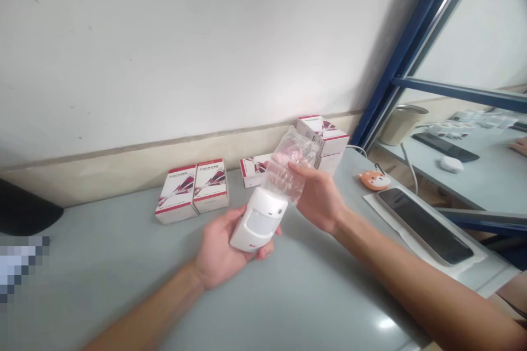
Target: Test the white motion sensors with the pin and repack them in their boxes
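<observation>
My left hand (220, 249) is wrapped round the lower end of a white motion-sensor unit (258, 220), held above the grey table (123, 269). A clear bubble-wrap bag (289, 167) covers the upper end of the sensor. My right hand (319, 197) grips that bag from the right, thumb on its top side. Both hands are closed on what they hold.
Two white-and-red boxes (192, 191) lie side by side near the wall, another box (253, 169) lies behind the sensor, and a stack of boxes (325, 140) stands at the right. A black keyboard (426, 225) and an orange animal-shaped toy (374, 180) lie right. A blue frame (405, 49) separates a neighbouring desk.
</observation>
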`<act>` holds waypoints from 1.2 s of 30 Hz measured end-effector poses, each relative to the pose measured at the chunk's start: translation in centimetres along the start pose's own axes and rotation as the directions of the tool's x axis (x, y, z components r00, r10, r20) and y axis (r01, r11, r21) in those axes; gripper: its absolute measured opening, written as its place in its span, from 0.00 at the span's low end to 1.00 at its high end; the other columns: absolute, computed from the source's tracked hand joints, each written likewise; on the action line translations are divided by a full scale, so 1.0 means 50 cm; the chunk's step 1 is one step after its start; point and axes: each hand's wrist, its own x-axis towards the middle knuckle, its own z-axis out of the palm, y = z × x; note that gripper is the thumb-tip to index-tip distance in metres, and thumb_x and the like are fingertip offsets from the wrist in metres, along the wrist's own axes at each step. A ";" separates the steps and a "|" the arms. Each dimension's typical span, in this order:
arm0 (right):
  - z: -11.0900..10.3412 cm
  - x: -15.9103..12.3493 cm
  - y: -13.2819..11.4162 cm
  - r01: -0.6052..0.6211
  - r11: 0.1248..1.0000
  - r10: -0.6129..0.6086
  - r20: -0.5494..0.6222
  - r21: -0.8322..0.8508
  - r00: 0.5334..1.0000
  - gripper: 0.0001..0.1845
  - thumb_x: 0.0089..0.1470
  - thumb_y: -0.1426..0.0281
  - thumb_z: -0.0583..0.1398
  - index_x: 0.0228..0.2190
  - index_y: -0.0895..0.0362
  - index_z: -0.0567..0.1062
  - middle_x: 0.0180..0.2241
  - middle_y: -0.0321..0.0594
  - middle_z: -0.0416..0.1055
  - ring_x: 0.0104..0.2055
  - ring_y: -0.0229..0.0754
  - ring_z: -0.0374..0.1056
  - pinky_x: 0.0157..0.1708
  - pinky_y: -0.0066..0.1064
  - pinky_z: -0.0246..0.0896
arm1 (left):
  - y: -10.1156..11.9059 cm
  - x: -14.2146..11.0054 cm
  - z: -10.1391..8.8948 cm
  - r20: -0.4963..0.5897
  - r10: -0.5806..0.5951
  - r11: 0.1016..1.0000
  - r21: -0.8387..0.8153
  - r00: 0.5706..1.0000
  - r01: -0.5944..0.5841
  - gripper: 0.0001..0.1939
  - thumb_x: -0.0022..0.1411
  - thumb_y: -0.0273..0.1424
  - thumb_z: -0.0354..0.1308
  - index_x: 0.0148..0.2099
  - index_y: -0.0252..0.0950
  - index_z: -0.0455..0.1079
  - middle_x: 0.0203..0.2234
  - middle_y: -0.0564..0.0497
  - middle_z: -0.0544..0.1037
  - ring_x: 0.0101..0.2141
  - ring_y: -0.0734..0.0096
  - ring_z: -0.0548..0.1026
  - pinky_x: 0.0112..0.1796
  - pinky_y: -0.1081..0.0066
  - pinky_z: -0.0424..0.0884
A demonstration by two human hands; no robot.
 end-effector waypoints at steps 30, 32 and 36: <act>0.021 -0.020 0.096 -0.058 0.930 0.111 0.127 -0.362 0.986 0.32 0.52 0.61 0.73 0.53 0.52 0.68 0.37 0.37 0.79 0.24 0.39 0.71 0.24 0.34 0.71 | -0.011 0.015 -0.008 -0.133 0.062 0.988 -0.130 0.989 -0.079 0.32 0.70 0.58 0.51 0.54 0.36 0.76 0.36 0.47 0.81 0.30 0.66 0.77 0.32 0.68 0.71; 0.022 -0.021 0.087 -0.011 0.891 0.080 0.135 -0.453 0.988 0.31 0.52 0.60 0.73 0.54 0.52 0.69 0.40 0.39 0.80 0.31 0.42 0.75 0.31 0.36 0.74 | -0.015 0.019 -0.007 -0.181 0.082 0.989 -0.105 0.980 -0.102 0.32 0.71 0.59 0.49 0.56 0.39 0.75 0.43 0.46 0.81 0.38 0.64 0.78 0.37 0.67 0.74; 0.011 -0.015 0.067 0.215 0.719 -0.083 0.225 -0.661 0.971 0.29 0.53 0.61 0.72 0.54 0.52 0.73 0.51 0.41 0.78 0.53 0.50 0.73 0.52 0.40 0.70 | -0.034 0.018 -0.004 -0.367 0.374 0.923 0.237 0.851 -0.304 0.24 0.72 0.55 0.52 0.57 0.45 0.72 0.55 0.49 0.77 0.57 0.61 0.72 0.55 0.65 0.70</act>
